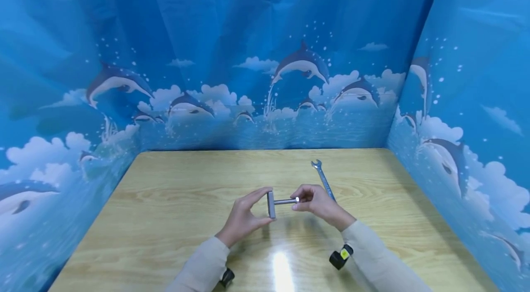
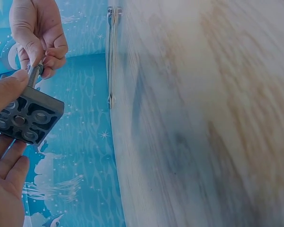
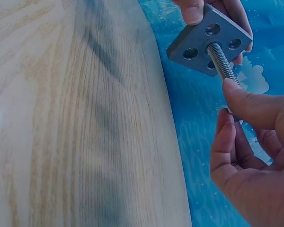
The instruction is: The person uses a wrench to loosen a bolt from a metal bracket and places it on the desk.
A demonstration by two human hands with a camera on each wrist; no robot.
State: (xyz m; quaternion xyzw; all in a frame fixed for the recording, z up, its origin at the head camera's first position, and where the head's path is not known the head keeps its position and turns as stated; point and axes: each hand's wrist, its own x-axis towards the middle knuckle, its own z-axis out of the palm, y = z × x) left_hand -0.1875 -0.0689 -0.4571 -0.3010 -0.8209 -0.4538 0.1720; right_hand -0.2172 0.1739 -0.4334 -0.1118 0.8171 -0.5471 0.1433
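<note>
My left hand [image 1: 244, 217] grips a square grey metal plate [image 1: 271, 204] by opposite edges, between thumb and fingers, above the table. From the plate's middle a threaded bolt [image 3: 221, 61] sticks out towards the right. My right hand [image 1: 318, 202] pinches the far end of this bolt, where a hex end [image 1: 296, 199] shows between the fingertips. In the right wrist view the plate has several round holes around the bolt. The left wrist view shows its ribbed underside [image 2: 31, 116], with a round end in the centre hole.
A combination wrench [image 1: 322, 177] lies on the wooden table [image 1: 186, 181] just beyond my right hand, its lower end hidden behind that hand. Blue curtains [image 1: 232, 20] with dolphins stand along the table's back and sides. Black wrist cameras [image 1: 340, 257] sit on both sleeves.
</note>
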